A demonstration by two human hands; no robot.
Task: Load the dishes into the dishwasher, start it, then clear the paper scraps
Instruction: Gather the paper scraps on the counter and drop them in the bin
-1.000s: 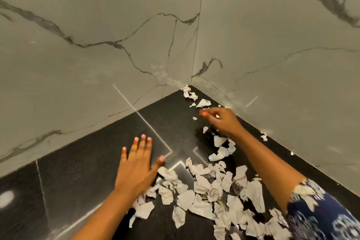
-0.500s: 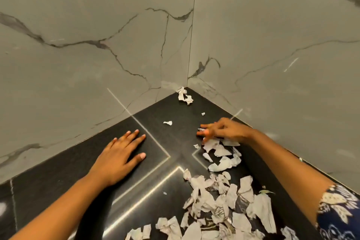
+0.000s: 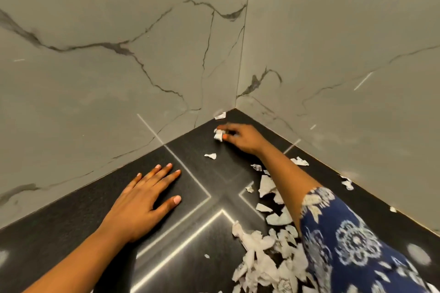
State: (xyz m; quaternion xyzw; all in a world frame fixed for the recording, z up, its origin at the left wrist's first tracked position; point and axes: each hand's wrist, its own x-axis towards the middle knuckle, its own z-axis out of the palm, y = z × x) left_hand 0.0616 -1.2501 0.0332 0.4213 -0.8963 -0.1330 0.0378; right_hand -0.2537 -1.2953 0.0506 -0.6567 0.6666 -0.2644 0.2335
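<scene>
Torn white paper scraps lie on a dark counter (image 3: 71, 221). A big pile of scraps (image 3: 264, 259) sits at lower right, partly hidden by my right arm. My right hand (image 3: 240, 138) reaches toward the far corner, fingers pinched on a small crumpled scrap (image 3: 217, 135). One scrap (image 3: 220, 115) rests right in the corner and another loose scrap (image 3: 210, 156) lies just in front of my right hand. My left hand (image 3: 145, 200) lies flat on the counter, fingers spread, holding nothing.
Grey marble walls (image 3: 119, 66) meet in a corner (image 3: 234, 107) and close the counter at the back and right. A few stray scraps (image 3: 346, 183) lie along the right wall. Pale lines (image 3: 181, 164) cross the dark surface.
My right hand has moved from the scraps near the pile to the far corner and pinched a small scrap. My left hand stayed flat on the counter.
</scene>
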